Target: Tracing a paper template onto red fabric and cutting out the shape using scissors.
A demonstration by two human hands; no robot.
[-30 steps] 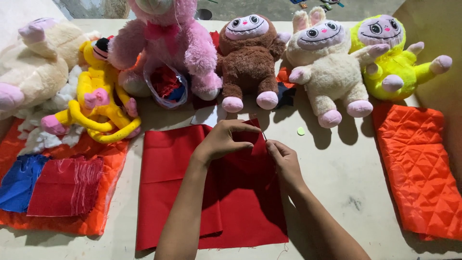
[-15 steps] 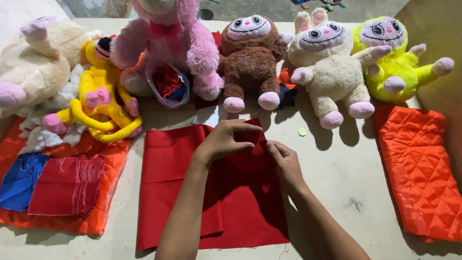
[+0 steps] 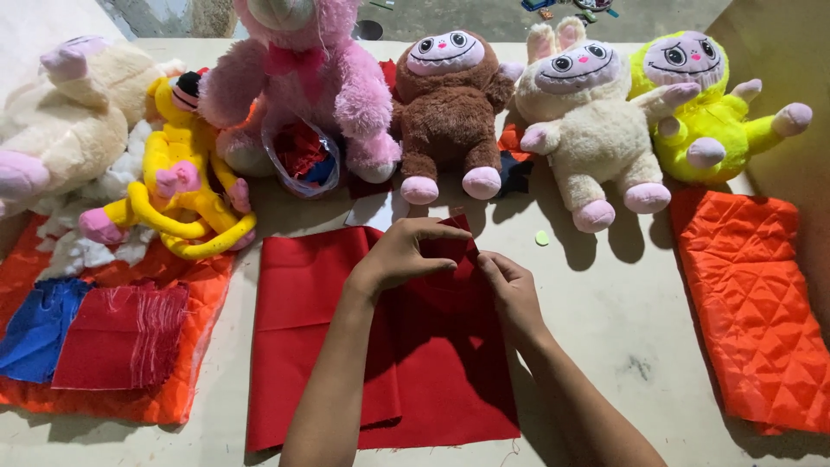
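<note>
Little has shifted in the last second: both hands stay at the top edge of the red cloth (image 3: 320,346), which lies flat on the table (image 3: 605,346), long axis running away from the viewer. Left hand (image 3: 402,255), curled, presses it; right hand (image 3: 510,290) pinches the fold.

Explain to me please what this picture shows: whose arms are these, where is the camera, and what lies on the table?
The camera sits on a person's head and looks down, so the arms are that person's own. The left hand and right hand both pinch the top edge of a red cloth spread on the table. Behind it sit plush toys: pink, brown, cream, lime and yellow. Orange quilted fabric lies on the right; blue and red scraps lie on the left.
</note>
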